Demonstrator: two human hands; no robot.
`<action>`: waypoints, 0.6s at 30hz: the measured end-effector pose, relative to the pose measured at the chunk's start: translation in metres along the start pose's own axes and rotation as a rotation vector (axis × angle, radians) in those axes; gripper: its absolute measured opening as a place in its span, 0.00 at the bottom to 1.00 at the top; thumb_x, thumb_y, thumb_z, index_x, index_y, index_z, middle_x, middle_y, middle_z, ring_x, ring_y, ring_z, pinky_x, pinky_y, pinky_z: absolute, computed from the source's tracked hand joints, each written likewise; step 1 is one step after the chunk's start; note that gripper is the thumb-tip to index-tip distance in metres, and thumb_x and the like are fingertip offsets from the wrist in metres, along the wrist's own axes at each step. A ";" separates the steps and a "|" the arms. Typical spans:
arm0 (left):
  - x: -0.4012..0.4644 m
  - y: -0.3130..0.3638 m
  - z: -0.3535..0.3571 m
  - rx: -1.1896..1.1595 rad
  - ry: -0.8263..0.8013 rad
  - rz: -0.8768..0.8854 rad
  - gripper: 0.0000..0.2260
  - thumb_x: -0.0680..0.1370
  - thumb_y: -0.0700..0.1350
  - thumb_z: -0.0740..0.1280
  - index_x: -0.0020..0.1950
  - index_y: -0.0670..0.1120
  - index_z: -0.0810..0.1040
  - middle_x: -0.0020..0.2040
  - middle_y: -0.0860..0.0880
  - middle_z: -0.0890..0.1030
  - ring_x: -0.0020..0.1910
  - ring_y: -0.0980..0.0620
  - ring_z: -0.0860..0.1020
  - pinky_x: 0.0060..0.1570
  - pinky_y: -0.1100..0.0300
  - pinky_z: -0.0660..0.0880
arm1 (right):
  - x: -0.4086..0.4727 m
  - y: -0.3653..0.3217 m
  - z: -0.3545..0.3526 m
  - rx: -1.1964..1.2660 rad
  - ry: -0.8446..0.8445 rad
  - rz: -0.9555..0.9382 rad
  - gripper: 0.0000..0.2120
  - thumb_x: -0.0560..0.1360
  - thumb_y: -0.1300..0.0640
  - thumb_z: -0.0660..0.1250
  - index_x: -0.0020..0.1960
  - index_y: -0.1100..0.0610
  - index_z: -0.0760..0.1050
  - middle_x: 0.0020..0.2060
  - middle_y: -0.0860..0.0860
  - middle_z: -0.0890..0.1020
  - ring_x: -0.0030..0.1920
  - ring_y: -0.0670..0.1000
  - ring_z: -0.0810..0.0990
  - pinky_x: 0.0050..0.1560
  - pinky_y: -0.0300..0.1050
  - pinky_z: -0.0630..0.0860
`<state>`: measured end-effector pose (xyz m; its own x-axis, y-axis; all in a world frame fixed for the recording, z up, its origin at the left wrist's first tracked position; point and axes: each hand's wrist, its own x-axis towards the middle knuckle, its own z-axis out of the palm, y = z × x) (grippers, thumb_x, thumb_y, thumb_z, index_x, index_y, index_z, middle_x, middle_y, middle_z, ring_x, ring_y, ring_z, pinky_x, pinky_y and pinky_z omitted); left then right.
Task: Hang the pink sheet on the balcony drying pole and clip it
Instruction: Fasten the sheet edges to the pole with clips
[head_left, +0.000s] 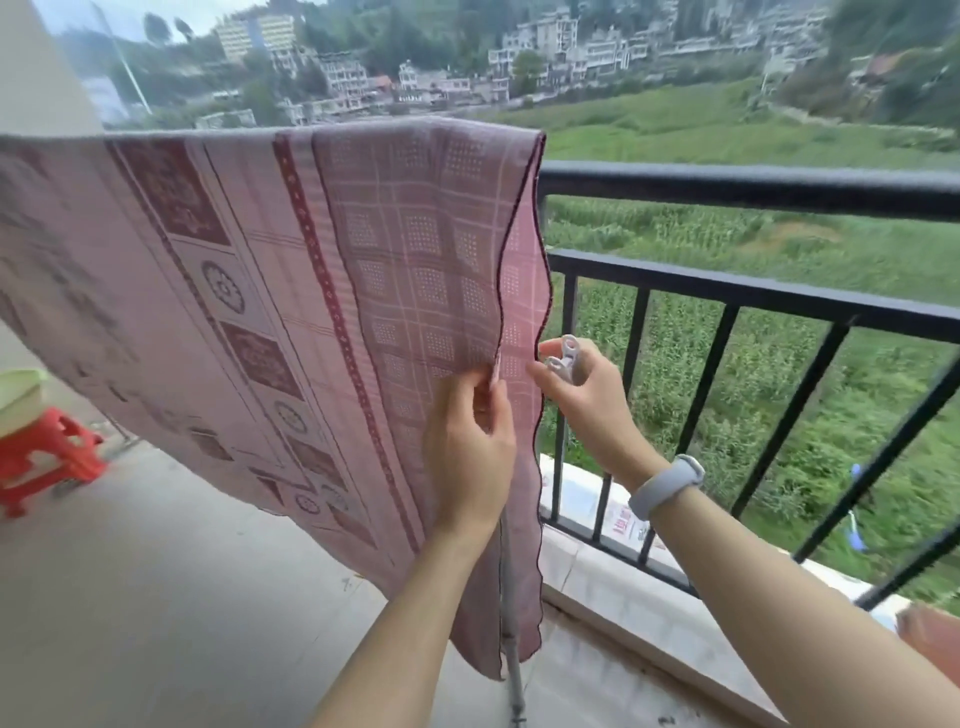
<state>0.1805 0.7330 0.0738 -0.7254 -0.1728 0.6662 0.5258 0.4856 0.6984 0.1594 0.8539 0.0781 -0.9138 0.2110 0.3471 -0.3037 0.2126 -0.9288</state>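
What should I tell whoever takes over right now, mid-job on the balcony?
Left hand: pinches the side edge of the pink sheet.
Right hand: holds a white clip right beside that edge, not yet on the fabric.
Done: the sheet is draped over the drying pole, which the cloth hides; both layers hang down beside the black railing.
Left: close the clip on the pinched edge. No other clips are visible on the sheet, so more may be needed.

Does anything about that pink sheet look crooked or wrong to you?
Nothing looks damaged. The pink sheet hangs draped, its side edges wavy rather than straight. The left hand pinches those edges together while the right hand holds a white clip beside them, not yet fastened.
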 end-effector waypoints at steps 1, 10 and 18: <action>0.000 0.001 0.002 -0.003 0.006 0.005 0.03 0.75 0.38 0.66 0.47 0.42 0.78 0.40 0.53 0.75 0.36 0.63 0.72 0.39 0.76 0.69 | 0.003 0.001 -0.001 -0.028 -0.019 -0.009 0.04 0.72 0.58 0.68 0.45 0.52 0.73 0.36 0.52 0.74 0.32 0.41 0.70 0.35 0.34 0.68; 0.007 0.011 0.010 0.065 0.037 -0.024 0.03 0.72 0.36 0.68 0.44 0.40 0.82 0.38 0.54 0.78 0.34 0.61 0.74 0.39 0.80 0.67 | -0.004 0.009 -0.002 0.122 -0.106 -0.044 0.12 0.73 0.68 0.64 0.38 0.52 0.72 0.28 0.49 0.71 0.29 0.44 0.65 0.29 0.35 0.63; 0.010 0.014 -0.003 0.069 -0.086 -0.079 0.04 0.73 0.38 0.68 0.44 0.43 0.83 0.38 0.51 0.82 0.36 0.57 0.78 0.38 0.74 0.71 | -0.020 0.015 0.008 0.211 -0.206 -0.122 0.07 0.72 0.69 0.66 0.47 0.60 0.76 0.40 0.48 0.79 0.38 0.38 0.75 0.41 0.30 0.70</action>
<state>0.1822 0.7355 0.0907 -0.8002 -0.1401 0.5831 0.4358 0.5321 0.7259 0.1713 0.8453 0.0556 -0.8962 -0.0059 0.4436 -0.4436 0.0177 -0.8960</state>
